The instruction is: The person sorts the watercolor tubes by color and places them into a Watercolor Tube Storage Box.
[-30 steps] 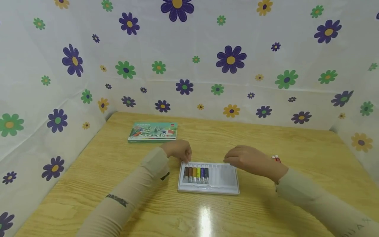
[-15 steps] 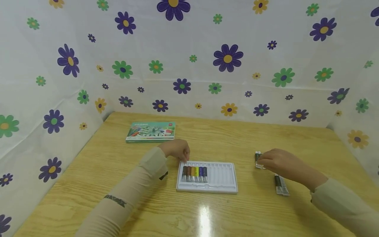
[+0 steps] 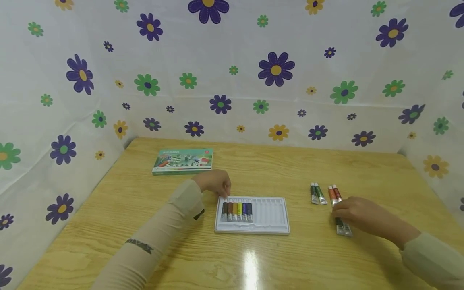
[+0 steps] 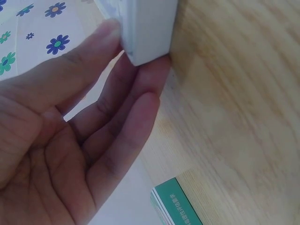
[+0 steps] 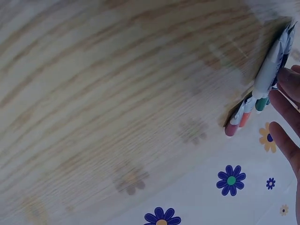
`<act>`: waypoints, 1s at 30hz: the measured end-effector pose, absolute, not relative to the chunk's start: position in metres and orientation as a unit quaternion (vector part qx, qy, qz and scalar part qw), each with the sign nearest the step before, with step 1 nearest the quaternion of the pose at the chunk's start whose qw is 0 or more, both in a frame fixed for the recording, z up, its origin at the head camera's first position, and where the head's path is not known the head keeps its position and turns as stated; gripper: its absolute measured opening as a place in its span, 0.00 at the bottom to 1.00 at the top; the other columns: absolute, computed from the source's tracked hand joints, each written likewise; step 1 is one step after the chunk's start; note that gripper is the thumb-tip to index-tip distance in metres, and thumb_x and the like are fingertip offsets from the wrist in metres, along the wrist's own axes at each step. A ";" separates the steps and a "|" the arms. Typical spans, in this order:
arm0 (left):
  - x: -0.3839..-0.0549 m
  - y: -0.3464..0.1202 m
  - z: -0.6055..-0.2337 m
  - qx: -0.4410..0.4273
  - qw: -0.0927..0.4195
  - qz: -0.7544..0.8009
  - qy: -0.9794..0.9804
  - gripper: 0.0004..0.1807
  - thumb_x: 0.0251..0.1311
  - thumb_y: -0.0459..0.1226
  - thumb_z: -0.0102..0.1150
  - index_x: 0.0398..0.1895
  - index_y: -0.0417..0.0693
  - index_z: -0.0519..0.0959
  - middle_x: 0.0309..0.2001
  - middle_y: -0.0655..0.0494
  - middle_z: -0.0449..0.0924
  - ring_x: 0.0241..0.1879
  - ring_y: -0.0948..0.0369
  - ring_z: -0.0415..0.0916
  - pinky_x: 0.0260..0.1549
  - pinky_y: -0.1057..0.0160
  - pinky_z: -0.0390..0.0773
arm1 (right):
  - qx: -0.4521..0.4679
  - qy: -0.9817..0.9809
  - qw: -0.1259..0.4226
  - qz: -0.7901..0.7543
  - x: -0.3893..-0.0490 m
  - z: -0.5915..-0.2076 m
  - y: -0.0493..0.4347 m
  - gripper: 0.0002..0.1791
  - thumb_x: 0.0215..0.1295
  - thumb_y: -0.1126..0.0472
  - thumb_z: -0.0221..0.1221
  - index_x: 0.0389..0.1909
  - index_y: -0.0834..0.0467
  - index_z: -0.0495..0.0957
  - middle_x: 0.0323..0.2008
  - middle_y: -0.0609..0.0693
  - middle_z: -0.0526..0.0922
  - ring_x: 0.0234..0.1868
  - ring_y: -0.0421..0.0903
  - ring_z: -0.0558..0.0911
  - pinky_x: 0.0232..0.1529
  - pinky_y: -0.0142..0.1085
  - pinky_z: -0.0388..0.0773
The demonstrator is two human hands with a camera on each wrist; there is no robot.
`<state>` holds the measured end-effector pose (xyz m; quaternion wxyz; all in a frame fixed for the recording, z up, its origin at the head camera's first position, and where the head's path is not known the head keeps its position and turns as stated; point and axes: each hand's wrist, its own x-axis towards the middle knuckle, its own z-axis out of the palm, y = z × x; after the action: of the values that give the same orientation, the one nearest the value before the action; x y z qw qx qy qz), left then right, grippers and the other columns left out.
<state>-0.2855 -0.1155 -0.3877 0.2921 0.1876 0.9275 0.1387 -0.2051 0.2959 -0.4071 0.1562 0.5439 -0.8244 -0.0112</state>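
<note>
My left hand (image 3: 214,183) pinches the far left corner of a white plastic paint tray (image 3: 272,215); the left wrist view shows thumb and fingertips on either side of that tray corner (image 4: 152,35). Several paint tubes (image 3: 237,212), brown to yellow to blue, fill the tray's left half, and the slots to the right are bare. My right hand (image 3: 371,217) reaches over a pair of tubes, one dark and one white (image 5: 269,65), and partly covers them. Its fingertips are right at the tubes, with fingers fairly straight and apart.
Two green tubes (image 3: 318,194) lie right of the tray, and an orange and a red tube (image 3: 334,192) lie just beyond my right hand. A green illustrated box (image 3: 183,162) sits at the back left. Flowered white cloth (image 3: 235,52) surrounds the wooden table.
My right hand has left the tray's far right edge, moved right past the green tubes, and come down over the dark and white pair. My left hand stays at the tray corner.
</note>
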 end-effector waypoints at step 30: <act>-0.283 -0.118 -0.386 0.196 0.283 0.152 0.926 0.03 0.53 0.32 0.65 0.24 0.46 0.82 0.28 0.57 0.80 0.26 0.64 0.73 0.28 0.70 0.72 | 0.564 -0.815 0.123 0.042 -0.203 -0.413 0.282 0.15 0.40 0.72 0.68 0.33 0.57 0.82 0.35 0.46 0.82 0.37 0.42 0.81 0.36 0.31 0.79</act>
<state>-0.2829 -0.1177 -0.3860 0.2834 0.1965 0.9262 0.1524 -0.2027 0.2816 -0.4133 0.1228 0.5643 -0.8153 0.0416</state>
